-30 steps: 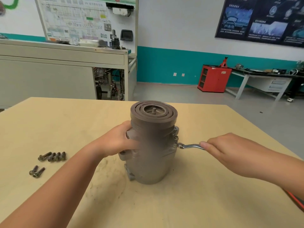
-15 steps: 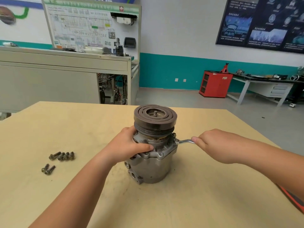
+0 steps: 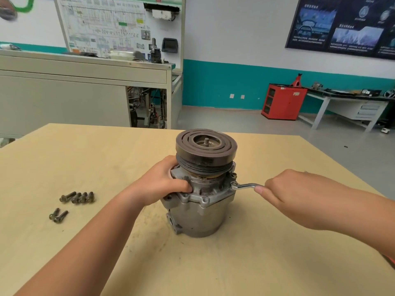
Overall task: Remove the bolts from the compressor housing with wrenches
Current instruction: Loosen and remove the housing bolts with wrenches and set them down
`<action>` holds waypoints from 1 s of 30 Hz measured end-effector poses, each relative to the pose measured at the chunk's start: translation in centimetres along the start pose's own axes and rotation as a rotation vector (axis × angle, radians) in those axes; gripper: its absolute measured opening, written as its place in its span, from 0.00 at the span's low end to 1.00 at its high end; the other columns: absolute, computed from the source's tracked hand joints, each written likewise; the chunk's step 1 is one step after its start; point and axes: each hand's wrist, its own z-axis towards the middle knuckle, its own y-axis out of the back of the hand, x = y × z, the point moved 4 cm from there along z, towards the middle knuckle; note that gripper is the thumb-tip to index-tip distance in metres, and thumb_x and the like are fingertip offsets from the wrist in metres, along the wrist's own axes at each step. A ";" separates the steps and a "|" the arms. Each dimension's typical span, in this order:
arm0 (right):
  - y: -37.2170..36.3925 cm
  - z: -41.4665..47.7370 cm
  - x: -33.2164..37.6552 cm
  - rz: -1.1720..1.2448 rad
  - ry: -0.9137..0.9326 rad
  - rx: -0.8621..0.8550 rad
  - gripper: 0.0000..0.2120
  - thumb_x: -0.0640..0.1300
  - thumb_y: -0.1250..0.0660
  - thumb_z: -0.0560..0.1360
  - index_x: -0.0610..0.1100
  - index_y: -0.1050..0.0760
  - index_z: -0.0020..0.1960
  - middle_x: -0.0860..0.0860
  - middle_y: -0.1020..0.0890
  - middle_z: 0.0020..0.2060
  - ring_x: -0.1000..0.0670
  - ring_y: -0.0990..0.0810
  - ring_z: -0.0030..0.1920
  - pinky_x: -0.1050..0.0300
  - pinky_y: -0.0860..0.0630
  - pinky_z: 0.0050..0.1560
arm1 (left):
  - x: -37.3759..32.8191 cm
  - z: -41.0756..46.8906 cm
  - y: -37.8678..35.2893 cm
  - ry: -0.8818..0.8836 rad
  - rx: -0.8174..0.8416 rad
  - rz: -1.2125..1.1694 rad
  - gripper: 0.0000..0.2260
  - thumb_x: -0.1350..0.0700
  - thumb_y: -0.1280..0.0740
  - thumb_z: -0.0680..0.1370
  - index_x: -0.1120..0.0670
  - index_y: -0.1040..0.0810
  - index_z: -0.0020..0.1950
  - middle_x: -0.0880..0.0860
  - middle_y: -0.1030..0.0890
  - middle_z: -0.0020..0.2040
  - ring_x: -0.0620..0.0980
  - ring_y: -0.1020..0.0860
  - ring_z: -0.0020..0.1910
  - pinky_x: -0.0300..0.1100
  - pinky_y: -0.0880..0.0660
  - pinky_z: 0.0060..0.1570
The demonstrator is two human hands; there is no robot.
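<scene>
Left hand grip around compressor housing, right hand around wrench on rim bolt, inside table edges.

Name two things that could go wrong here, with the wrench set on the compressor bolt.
The slim silver wrench could slip off the flange bolt, jerking the right hand. The grey metal compressor housing stands unclamped on the wooden table, steadied only by the left hand; it may tip or twist.
</scene>
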 end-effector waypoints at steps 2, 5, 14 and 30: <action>-0.2 0.1 -0.1 -0.004 0.007 -0.007 0.25 0.59 0.60 0.80 0.46 0.35 0.36 0.50 0.29 0.34 0.50 0.31 0.30 0.49 0.24 0.50 | 0.1 0.1 0.0 -0.004 -0.020 0.018 0.35 0.44 0.30 0.53 0.49 0.25 0.60 0.54 0.24 0.61 0.52 0.24 0.59 0.53 0.27 0.61; -0.6 0.2 -0.5 -0.007 0.042 -0.013 0.25 0.61 0.60 0.79 0.47 0.36 0.36 0.51 0.30 0.34 0.52 0.31 0.31 0.56 0.28 0.41 | 0.1 0.0 0.0 -0.013 -0.011 0.006 0.36 0.44 0.30 0.53 0.50 0.25 0.61 0.55 0.25 0.62 0.53 0.25 0.60 0.55 0.28 0.62; -0.1 3.9 -2.9 -0.139 0.443 -0.046 0.29 0.71 0.70 0.63 0.52 0.40 0.34 0.54 0.32 0.29 0.56 0.34 0.29 0.63 0.40 0.30 | 0.6 1.4 0.6 -0.080 0.129 -0.069 0.33 0.52 0.28 0.57 0.60 0.25 0.61 0.59 0.19 0.57 0.58 0.21 0.56 0.55 0.25 0.59; -3.1 0.8 -6.0 0.646 0.333 -0.338 0.15 0.57 0.53 0.76 0.52 0.32 0.42 0.56 0.30 0.38 0.58 0.32 0.39 0.66 0.34 0.43 | 0.6 -2.4 0.6 -0.159 -0.288 -0.055 0.30 0.43 0.31 0.61 0.39 0.31 0.64 0.40 0.26 0.64 0.41 0.27 0.64 0.46 0.33 0.67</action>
